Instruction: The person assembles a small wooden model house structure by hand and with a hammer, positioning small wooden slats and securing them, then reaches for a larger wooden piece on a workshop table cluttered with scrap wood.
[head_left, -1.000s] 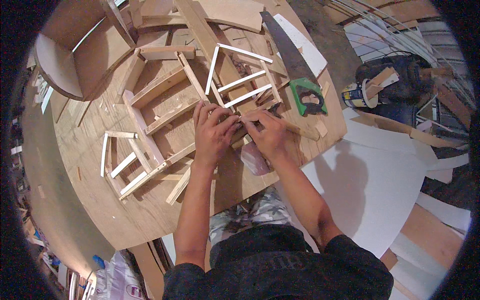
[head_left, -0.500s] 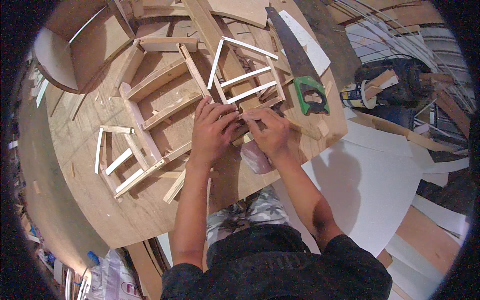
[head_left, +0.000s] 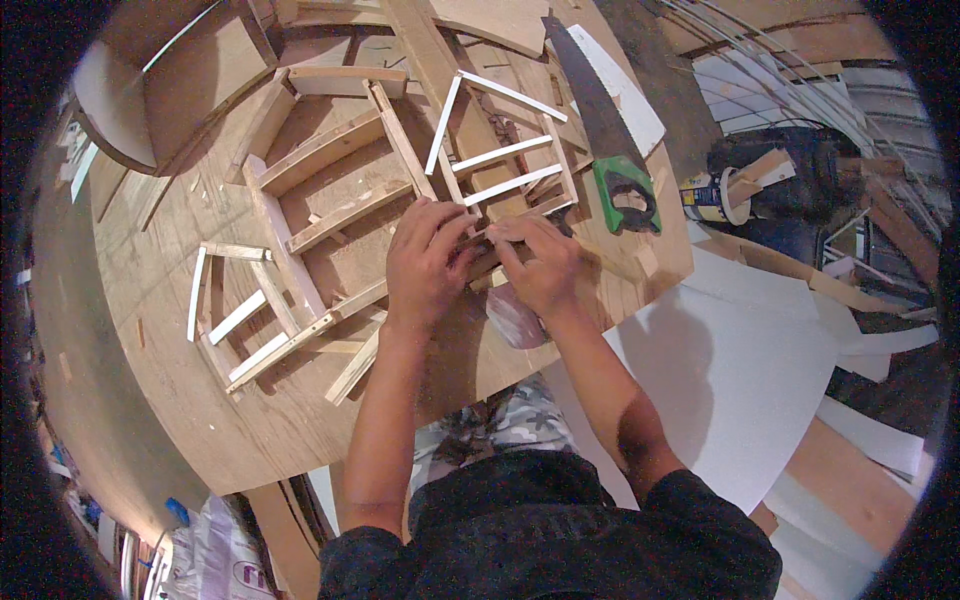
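Note:
My left hand is closed at the near right corner of a wooden frame with crosspieces, its fingertips bent together. My right hand meets it from the right, thumb and fingers pinched. Whatever small thing lies between the fingertips is too hidden to name. Just beyond the hands is a part of the frame with white-edged strips in a house-like outline. A similar white-edged section sits at the frame's left end. Under my right wrist lies a clear plastic bag.
A handsaw with a green handle lies right of the frame. A curved wooden box stands at the far left. Loose wood strips lie near my left forearm. Beyond the right table edge are a white sheet and a tin can.
Both hands stay at the same corner with fingertips together, shifting only slightly. The view has moved a little; nothing on the table has visibly changed place.

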